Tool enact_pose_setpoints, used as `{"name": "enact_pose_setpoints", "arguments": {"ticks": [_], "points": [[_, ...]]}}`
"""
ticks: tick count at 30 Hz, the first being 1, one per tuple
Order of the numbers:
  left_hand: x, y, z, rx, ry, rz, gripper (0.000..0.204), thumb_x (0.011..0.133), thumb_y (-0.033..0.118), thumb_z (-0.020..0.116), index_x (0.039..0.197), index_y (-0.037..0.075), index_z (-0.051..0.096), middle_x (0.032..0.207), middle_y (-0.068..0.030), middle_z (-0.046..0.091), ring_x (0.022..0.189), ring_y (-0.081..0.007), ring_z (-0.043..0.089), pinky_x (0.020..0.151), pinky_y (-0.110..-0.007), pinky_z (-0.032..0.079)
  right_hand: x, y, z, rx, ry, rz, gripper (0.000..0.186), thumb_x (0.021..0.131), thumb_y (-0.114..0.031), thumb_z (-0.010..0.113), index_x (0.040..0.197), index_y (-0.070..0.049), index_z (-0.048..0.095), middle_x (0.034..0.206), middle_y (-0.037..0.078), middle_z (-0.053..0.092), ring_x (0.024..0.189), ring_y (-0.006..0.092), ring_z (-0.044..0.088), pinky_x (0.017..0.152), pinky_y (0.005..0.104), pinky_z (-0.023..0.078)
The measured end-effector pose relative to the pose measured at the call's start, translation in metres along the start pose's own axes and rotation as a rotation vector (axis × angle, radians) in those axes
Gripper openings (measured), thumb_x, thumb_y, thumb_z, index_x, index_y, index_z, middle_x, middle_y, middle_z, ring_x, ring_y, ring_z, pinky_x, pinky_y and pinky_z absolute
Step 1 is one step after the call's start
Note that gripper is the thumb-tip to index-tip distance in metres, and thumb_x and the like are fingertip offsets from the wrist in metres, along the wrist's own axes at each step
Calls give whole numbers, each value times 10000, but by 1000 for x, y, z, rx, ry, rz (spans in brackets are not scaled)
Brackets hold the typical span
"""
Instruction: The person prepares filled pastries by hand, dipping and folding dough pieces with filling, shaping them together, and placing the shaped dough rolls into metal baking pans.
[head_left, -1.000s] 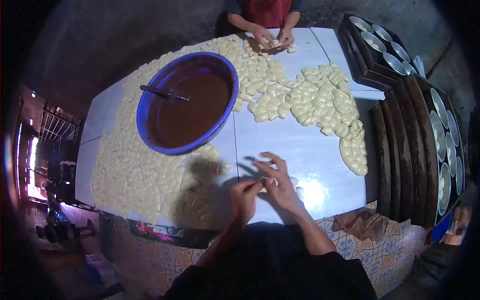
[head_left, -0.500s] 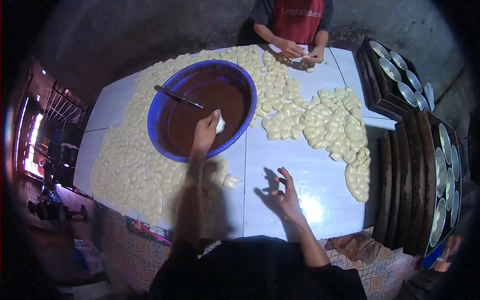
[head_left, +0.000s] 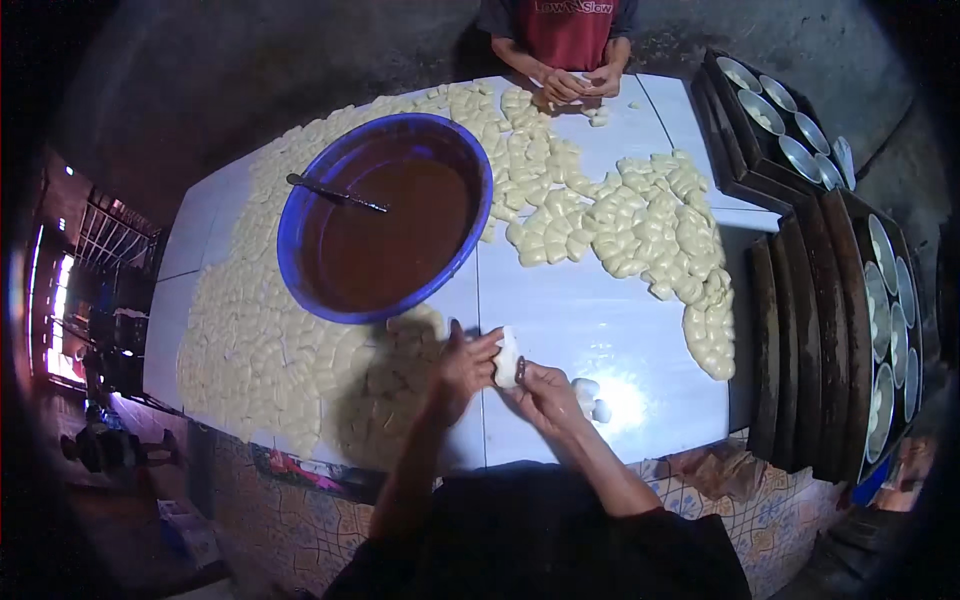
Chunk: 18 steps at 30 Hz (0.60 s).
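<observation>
Above the near part of the table, a pale piece of dough (head_left: 508, 358) with brown filling showing on it is between my hands. My left hand (head_left: 463, 378) holds its left side, fingers stretched toward it and thumb raised. On its lower right edge, the fingers of my right hand (head_left: 550, 400) pinch it, beside a dark brown smear. Small white dough lumps (head_left: 586, 392) lie just right of my right hand. Beyond my left hand stands a blue basin (head_left: 300, 285) of brown filling (head_left: 400, 240), a dark-handled spatula (head_left: 335, 193) resting in it.
Many flattened dough pieces (head_left: 260, 350) cover the left of the white tiled table (head_left: 560, 310), with more (head_left: 660, 230) at right. Across it, a person's hands (head_left: 580, 85) handle dough. Stacked dark trays (head_left: 800, 330) with round metal tins (head_left: 880, 330) stand at the right.
My left hand has come back from over the basin toward my right hand, and both now meet at the dough. White lumps now show beside my right hand. The view has shifted slightly.
</observation>
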<state>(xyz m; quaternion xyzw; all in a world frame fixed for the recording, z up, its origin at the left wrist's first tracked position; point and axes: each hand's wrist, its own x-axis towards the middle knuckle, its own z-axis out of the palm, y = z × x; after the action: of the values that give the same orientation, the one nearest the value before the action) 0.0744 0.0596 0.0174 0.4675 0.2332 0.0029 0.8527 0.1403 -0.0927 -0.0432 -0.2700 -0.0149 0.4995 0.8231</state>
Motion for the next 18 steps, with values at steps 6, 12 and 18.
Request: {"name": "enact_pose_setpoints", "arguments": {"ticks": [6, 12, 18], "points": [[-38, -51, 22, 72, 252, 111, 481, 896, -10, 533, 1365, -19, 426, 1185, -109, 523, 1042, -159, 560, 819, -285, 496, -32, -6, 24, -937, 204, -368, 275, 853, -11, 610, 1127, 10, 627, 1114, 113, 581, 919, 168, 580, 794, 271, 475], [-54, -48, 41, 447, 125, 247, 354, 895, -21, 562, 1237, -91, 501, 999, -135, 620, 950, -212, 647, 870, -303, 524, -52, -18, 12, -1058, 148, -666, 222, 802, 19, 619, 1020, 4, 650, 1133, 149, 547, 968, 229, 594, 833, 314, 483], [-47, -70, 34, 288, 109, 133, 215, 928, 143, 602, 952, -71, 596, 946, -113, 626, 801, -147, 618, 749, -304, 576, -74, -31, 34, -1396, 29, -710, 221, 824, -1, 628, 1043, 33, 632, 1076, 140, 585, 935, 236, 610, 817, 295, 488]]}}
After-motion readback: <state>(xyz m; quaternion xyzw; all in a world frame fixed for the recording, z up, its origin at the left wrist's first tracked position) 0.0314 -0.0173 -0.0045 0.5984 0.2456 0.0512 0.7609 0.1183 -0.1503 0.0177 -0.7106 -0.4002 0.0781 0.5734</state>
